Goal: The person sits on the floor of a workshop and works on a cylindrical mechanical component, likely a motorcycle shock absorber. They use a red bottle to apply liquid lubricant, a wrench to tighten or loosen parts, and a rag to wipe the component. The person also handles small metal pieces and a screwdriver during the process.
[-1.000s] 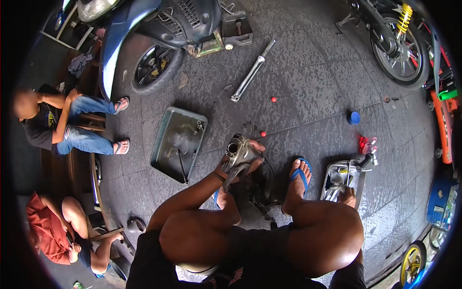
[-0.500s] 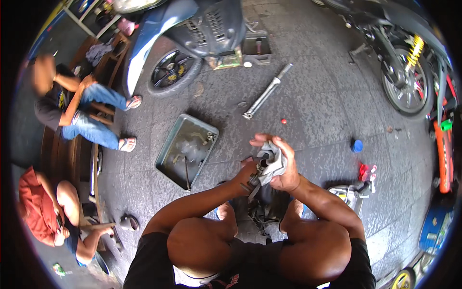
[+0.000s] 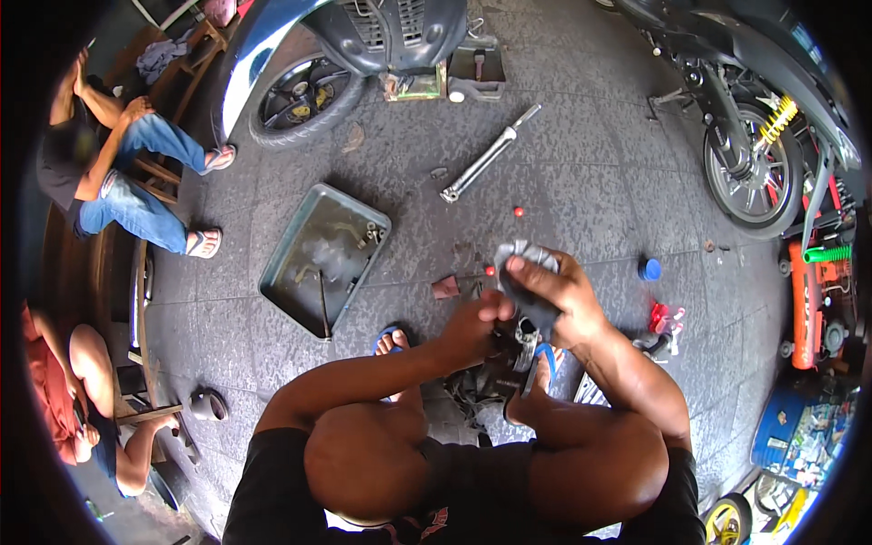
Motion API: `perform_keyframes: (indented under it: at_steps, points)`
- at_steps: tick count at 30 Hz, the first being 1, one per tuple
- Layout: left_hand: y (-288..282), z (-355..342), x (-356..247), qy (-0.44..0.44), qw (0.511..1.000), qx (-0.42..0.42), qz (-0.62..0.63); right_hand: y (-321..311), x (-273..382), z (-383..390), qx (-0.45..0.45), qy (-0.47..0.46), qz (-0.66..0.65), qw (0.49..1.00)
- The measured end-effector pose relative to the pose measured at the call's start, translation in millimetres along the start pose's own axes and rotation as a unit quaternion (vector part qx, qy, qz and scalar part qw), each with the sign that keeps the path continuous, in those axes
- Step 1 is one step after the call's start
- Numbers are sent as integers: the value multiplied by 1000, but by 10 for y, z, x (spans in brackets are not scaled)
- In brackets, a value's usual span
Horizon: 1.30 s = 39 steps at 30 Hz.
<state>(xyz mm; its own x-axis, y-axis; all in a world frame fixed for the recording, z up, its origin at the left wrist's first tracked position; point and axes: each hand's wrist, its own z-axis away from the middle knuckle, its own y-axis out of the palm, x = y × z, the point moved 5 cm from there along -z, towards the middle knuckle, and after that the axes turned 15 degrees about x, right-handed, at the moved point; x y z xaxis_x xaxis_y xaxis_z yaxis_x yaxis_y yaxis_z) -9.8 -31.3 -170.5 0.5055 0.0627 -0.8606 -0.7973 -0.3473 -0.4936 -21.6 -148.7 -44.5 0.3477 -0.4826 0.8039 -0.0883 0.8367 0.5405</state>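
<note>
My right hand point(image 3: 570, 295) is closed round a crumpled grey rag point(image 3: 534, 298), with the thumb pressed on top of it. Just below and to the left, my left hand point(image 3: 474, 329) is closed on a dark metal part with a silver end point(image 3: 525, 334), held between my knees. Its exact kind cannot be made out, as the fingers cover much of it. The rag is close above the silver end; whether they touch is unclear. Beyond my left hand a small reddish-brown piece point(image 3: 445, 287) lies on the floor.
Ahead-left sits a grey tray point(image 3: 270, 272) holding parts and liquid. A long silver fork tube point(image 3: 490, 165) lies ahead, near small red balls point(image 3: 519, 212). To the right are a blue cap point(image 3: 649, 269) and an orange floor jack point(image 3: 803, 304). Motorbikes stand ahead; two people sit at left.
My right hand has gone from an open palm against the rag to a closed grip on it. The rag has come off the part's round opening, and the metal part has tilted. The whole view has shifted.
</note>
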Motion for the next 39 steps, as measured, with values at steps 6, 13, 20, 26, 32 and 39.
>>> perform_keyframes:
  at_steps: [6, 13, 20, 26, 32, 39]
  points:
    - [25, 108, -45, 16, 1000, -10, 10, -425, -181, 145, -131, -83, 53, 986]
    - [54, 145, -53, 33, 998, 39, 30, -493, 67, 444, -130, -148, 222, 955]
    - [3, -116, -216, 15, 1000, 2, 0, 1, 46, 466, 17, -164, 325, 931]
    - [-47, -123, -76, -29, 998, 57, 17, 0, 94, 308, -20, -135, 289, 948]
    - [11, 394, 574, -182, 979, 93, -1, -45, 159, 167, -19, -111, 261, 959]
    - [-70, 1265, 1277, -327, 943, -54, 25, -55, 136, 64, 6, -57, 227, 972]
